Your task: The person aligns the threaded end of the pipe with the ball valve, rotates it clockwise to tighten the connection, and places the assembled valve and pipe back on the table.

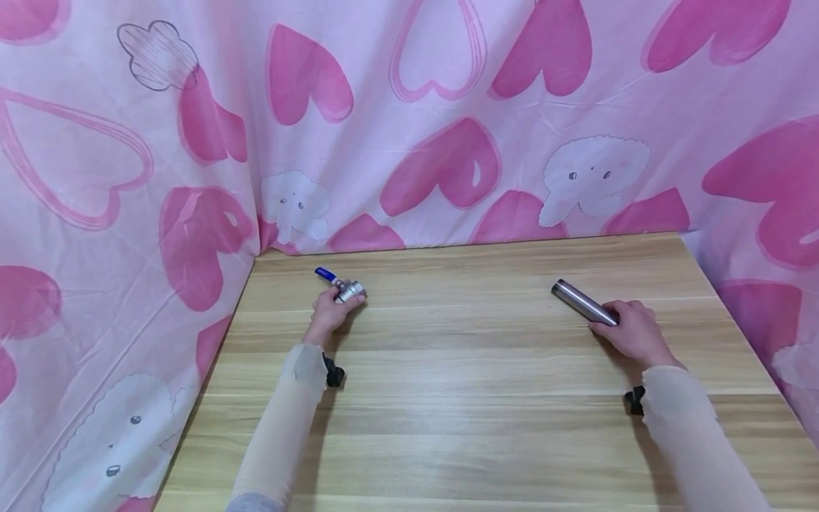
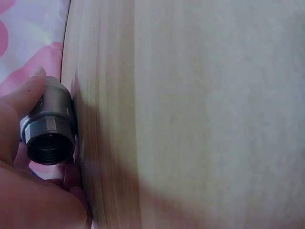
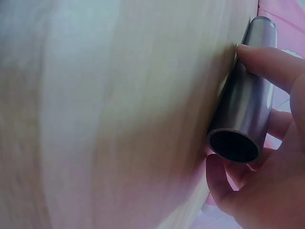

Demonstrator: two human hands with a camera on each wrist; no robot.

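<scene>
At the back left of the table, my left hand [image 1: 330, 313] grips a metal ball valve [image 1: 350, 291] with a blue lever handle [image 1: 325, 274]. In the left wrist view the valve's threaded open end [image 2: 51, 148] faces the camera, and the thumb lies along its body. Over on the right, my right hand [image 1: 635, 331] holds a steel pipe [image 1: 584, 302] near its closer end. The right wrist view shows the pipe's hollow end [image 3: 234, 146], with the thumb on one side and fingers curled on the other. Valve and pipe are well apart.
The wood-grain table [image 1: 435, 398] stretches between and in front of both hands. A pink curtain [image 1: 441, 163] with hearts and white cartoon figures hangs along its back, left and right edges. Each wrist wears a small black camera mount [image 1: 334, 372].
</scene>
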